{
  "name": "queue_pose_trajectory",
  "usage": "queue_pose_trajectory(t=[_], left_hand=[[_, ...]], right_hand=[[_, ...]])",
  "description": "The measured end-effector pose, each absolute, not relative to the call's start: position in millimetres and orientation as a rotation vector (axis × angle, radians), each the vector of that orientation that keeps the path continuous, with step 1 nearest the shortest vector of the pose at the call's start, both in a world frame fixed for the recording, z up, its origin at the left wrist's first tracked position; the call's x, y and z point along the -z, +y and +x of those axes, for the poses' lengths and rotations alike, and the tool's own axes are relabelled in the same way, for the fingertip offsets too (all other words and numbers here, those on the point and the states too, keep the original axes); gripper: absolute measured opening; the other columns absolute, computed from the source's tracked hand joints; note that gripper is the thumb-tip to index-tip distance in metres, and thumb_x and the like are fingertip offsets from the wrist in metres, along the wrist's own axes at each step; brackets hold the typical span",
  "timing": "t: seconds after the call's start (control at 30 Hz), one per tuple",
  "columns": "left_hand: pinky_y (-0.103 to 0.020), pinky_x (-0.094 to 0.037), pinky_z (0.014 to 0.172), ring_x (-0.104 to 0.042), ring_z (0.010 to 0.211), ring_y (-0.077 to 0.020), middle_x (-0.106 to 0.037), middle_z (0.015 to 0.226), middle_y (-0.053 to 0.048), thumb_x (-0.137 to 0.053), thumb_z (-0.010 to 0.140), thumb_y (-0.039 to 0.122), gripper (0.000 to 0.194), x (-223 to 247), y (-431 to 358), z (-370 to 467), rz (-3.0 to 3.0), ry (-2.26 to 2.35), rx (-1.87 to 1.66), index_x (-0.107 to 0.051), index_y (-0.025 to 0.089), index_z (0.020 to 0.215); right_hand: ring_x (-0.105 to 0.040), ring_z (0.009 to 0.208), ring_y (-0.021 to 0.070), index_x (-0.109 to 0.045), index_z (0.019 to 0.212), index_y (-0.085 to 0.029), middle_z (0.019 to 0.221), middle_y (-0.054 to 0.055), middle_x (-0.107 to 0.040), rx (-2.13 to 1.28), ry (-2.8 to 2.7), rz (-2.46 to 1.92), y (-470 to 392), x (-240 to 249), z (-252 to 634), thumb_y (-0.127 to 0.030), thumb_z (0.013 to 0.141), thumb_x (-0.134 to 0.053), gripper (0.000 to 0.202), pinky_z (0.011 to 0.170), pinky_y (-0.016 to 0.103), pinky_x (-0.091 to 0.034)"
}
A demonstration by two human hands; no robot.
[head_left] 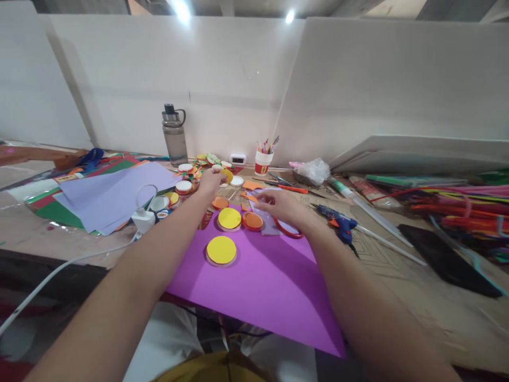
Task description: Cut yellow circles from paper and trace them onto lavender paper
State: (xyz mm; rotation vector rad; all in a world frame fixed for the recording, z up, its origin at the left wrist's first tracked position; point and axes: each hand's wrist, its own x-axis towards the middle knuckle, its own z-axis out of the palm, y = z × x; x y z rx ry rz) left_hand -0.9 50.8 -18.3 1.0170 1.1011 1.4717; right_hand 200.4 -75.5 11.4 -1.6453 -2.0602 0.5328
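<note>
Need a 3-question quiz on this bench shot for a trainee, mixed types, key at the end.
1. True or false: the left hand holds a yellow disc up off the work surface.

2. Multiple choice: what colour is the large sheet under the nearest yellow-topped round piece?
A) green
B) purple
C) orange

3. Fill in the blank: the blue glue gun lies on the person's ____ side of that large sheet.

Key: 1 true; 2 B; 3 right
</note>
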Motion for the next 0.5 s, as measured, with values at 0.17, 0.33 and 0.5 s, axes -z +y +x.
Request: queue_pose_trajectory(t=[0.17, 0.33, 0.5], left_hand=[[-0.024, -0.049, 0.060, -0.058, 0.068, -0.0110, -0.061, 0.079, -0.001, -0.064, 0.068, 0.013, 0.010, 19.5, 44.3, 2.8, 1.086, 1.189, -1.476, -0.057, 0.015, 0.075], [-0.021, -0.042, 0.050, -0.055, 0.061, -0.0111, -0.060, 0.073, 0.000, -0.065, 0.070, 0.018, 0.011, 20.5, 41.4, -0.1, 1.206, 1.347, -1.434, -0.056, 0.017, 0.078], [-0.022, -0.039, 0.049, -0.051, 0.055, -0.0102, -0.060, 0.073, 0.000, -0.066, 0.068, 0.018, 0.015, 22.9, 40.7, -2.9, 1.226, 1.343, -1.428, -0.058, 0.018, 0.081]], right_hand=[[-0.060, 0.076, 0.0180, -0.072, 0.100, -0.018, 0.087, 0.007, -0.071, -0.270, -1.892, -1.694, -68.4, -5.4, 203.5, -0.031, 0.085, -0.061, 0.023, 0.066, 0.028, -0.040], [-0.062, 0.082, 0.0184, -0.073, 0.098, -0.018, 0.093, 0.007, -0.072, -0.184, -2.032, -1.697, -60.8, 10.3, 199.1, -0.024, 0.086, -0.058, 0.020, 0.072, 0.028, -0.041], [-0.061, 0.089, 0.0175, -0.068, 0.112, -0.019, 0.103, 0.008, -0.069, -0.019, -2.148, -1.725, -54.1, 21.8, 194.0, -0.030, 0.092, -0.052, 0.028, 0.075, 0.026, -0.042]])
